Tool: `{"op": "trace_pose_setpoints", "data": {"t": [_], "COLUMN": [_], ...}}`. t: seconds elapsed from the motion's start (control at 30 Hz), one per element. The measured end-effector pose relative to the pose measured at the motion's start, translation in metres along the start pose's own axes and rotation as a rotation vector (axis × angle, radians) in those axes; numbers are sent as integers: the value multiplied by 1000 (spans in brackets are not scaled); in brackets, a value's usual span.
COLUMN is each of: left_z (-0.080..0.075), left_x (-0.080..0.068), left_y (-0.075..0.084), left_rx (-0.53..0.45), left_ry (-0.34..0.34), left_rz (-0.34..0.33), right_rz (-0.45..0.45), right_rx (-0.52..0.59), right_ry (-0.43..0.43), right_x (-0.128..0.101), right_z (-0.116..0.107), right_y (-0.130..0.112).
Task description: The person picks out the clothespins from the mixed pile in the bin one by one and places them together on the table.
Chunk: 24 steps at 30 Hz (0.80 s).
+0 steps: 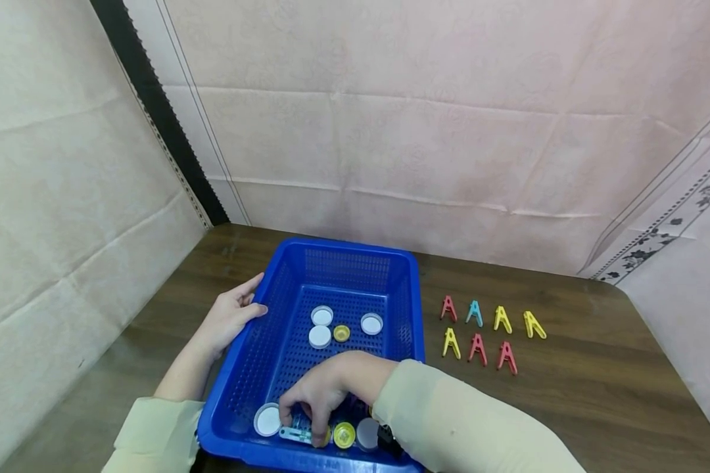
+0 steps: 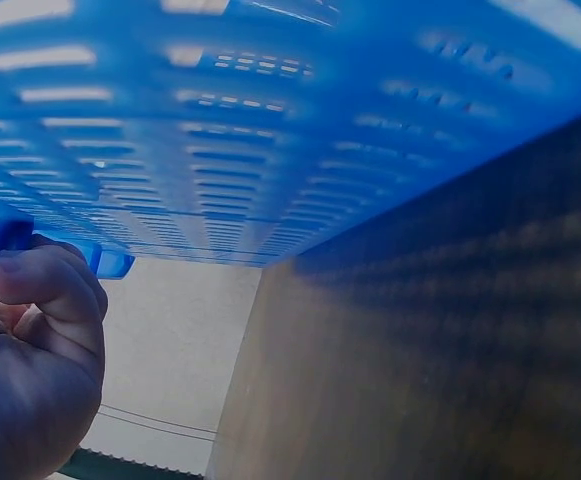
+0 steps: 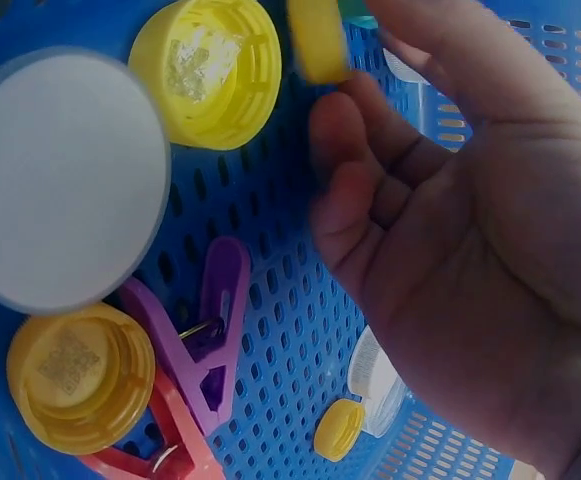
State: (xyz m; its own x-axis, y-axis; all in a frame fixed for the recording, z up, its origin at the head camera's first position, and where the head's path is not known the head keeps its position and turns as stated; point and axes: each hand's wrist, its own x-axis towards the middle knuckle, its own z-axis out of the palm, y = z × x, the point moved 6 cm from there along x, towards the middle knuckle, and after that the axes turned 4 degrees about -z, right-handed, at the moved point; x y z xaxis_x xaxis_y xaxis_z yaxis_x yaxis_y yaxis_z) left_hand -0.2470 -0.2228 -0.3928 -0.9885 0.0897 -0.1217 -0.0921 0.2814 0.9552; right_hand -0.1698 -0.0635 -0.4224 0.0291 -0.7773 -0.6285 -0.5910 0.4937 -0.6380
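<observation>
A blue plastic basket (image 1: 419,315) with perforated walls stands on the table. My left hand (image 1: 227,322) grips its left rim, and the left wrist view shows that hand's curled fingers (image 2: 55,290) at the blue edge. Inside the near end, my right hand (image 1: 322,391) reaches down with thumb and finger about a light blue clothespin (image 1: 296,434). Close to those fingers are a white cap (image 1: 267,419) and a yellow cap (image 1: 344,434). In the right wrist view a purple clothespin (image 3: 195,340) and a red clothespin (image 3: 175,440) lie beside an orange-yellow cap (image 3: 80,380).
Several clothespins lie in two rows on the table right of the basket, among them a blue one (image 1: 474,313) and a yellow one (image 1: 534,324). More white caps (image 1: 371,323) and a small yellow cap (image 1: 341,333) sit deeper in the basket. Cloth (image 1: 390,131) hangs behind the table.
</observation>
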Motion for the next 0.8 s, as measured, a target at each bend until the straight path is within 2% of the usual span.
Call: {"op": "trace_pose_setpoints", "data": {"t": [0.27, 0.4, 0.57, 0.8], "left_z": [0, 0, -1, -1], "left_x": [0, 1, 2, 3], "left_y": [0, 0, 1, -1], "left_rx": [2, 14, 33, 40], "left_ry": [-2, 3, 12, 17], "left_rz": [-8, -4, 3, -12], "right_rz": [24, 30, 42, -19], "right_rx": [-33, -48, -85, -34], "right_ry": [-42, -33, -9, -1], "right_x": [5, 7, 17, 8], "right_z": [1, 1, 1, -3], "right_y": [7, 9, 24, 10]}}
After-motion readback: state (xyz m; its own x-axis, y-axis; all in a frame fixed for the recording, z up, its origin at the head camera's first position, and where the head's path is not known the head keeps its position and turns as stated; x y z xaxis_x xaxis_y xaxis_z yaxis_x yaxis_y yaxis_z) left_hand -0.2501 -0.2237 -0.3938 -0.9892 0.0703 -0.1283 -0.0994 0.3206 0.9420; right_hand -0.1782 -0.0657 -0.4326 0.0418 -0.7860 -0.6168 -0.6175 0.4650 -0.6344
